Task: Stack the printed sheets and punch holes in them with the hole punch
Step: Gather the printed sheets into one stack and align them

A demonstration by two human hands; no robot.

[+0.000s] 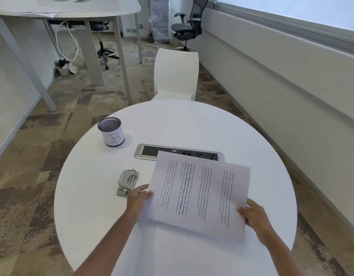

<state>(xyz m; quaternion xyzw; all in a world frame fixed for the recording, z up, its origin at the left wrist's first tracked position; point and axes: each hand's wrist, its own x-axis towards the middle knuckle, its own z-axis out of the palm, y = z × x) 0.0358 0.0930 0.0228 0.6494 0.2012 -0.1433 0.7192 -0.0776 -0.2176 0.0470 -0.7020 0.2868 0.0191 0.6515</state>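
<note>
**Sheets in both hands, punch on the table**

I hold the sheets (200,194) with both hands, just above the round white table (192,124); a soft shadow lies under their near edge. My left hand (138,198) pinches the left edge near its near corner, thumb on top and fingers curled underneath. My right hand (253,216) grips the right edge the same way, thumb on the printed face and the other fingers hidden behind the paper. The print runs sideways to me, in several blocks of text, some of it bold. The paper tilts a little, its far side higher in the view (how many sheets are in the stack I cannot tell, since the edges line up as one).

The far corner of the sheets covers part of the socket panel (148,151) set into the tabletop. The punch (128,182), grey metal, lies on the table just left of the sheets and just beyond my left hand, not touching either. Farther off to the left stands a mesh cup (111,132) with a white label bearing a handwritten "B". A white chair (177,72) stands at the far side of the table.
</note>
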